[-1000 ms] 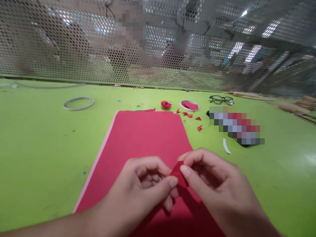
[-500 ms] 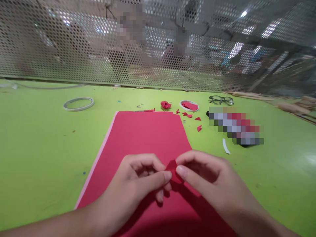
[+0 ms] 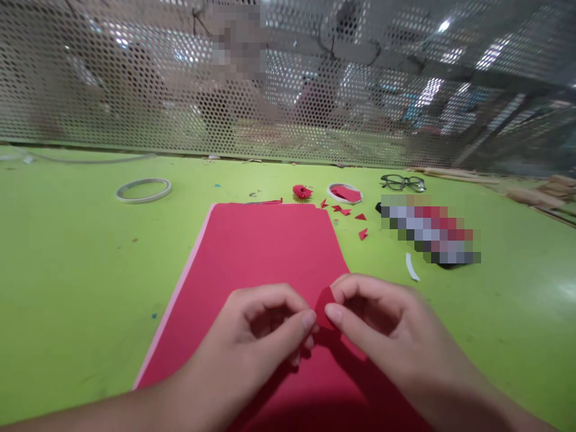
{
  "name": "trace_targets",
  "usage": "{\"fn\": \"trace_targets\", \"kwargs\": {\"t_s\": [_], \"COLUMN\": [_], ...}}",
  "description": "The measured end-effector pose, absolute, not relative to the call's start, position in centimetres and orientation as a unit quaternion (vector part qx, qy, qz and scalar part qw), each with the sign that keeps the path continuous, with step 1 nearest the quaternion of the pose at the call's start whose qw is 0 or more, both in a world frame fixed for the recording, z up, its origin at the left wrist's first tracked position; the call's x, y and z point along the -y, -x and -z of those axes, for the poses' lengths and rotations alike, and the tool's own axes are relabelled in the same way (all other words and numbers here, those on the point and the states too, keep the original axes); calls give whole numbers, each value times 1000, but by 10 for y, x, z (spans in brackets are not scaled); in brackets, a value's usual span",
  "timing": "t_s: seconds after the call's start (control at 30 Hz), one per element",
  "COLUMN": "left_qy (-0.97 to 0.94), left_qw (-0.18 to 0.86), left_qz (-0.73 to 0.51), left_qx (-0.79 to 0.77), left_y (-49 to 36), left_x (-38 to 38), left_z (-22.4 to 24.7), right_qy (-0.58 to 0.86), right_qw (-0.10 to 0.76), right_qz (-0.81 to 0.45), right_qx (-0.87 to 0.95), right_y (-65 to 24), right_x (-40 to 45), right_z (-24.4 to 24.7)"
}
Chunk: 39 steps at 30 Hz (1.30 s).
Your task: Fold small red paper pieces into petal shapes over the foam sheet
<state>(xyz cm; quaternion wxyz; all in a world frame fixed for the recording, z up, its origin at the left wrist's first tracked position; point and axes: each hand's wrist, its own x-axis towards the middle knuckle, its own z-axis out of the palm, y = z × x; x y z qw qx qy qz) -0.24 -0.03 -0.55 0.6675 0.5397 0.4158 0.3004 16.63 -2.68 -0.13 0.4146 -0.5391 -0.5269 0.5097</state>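
A small piece of red paper (image 3: 326, 305) is between my two hands, above a stack of red paper sheets (image 3: 270, 246). My right hand (image 3: 387, 324) pinches its right edge between thumb and forefinger. At the left edge, the thumb and forefinger of my left hand (image 3: 265, 330) are pressed together, the paper seeming to be caught at their tips. Red on red makes the paper's outline and folds hard to make out. Beyond the stack, small folded red paper pieces (image 3: 345, 211) lie near a round, spiky red paper shape (image 3: 302, 192).
A white ring (image 3: 144, 190) lies at the left, and a round container (image 3: 344, 193) with red paper at the back. Eyeglasses (image 3: 402, 183), a blurred-out item (image 3: 427, 231) and a white strip (image 3: 411, 267) are on the right. A perforated metal screen (image 3: 180, 90) stands behind.
The small red paper has shifted slightly right and turned a little. My left fingertips now cover less of it, while my right hand keeps its pinch.
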Motion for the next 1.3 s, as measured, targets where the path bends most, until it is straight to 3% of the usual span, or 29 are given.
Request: {"fn": "trace_targets", "kwargs": {"t_s": [0.13,0.33,0.6,1.13,1.3], "left_qy": [-608,-620,-724,-666,-696], "left_qw": [604,626,488,590,565], "left_qz": [-289,-248,-281,-226,-227], "left_qx": [-427,-403,-399,-396,-381], "left_y": [4,4,5,5,6], "left_x": [4,4,9,6,6], "left_z": [8,5,14,7,9], "right_qy": [535,535,527,537,532], "right_qw": [417,402,383,414,421], "right_qz": [-539,-574,-633,-605,-541], "right_qx": [499,472,418,417,497], "right_y": [-165,-159,-155,-160,-162], "right_x": [29,33,36,35,34], "right_z": [6,-1,-8,-10,-3]}}
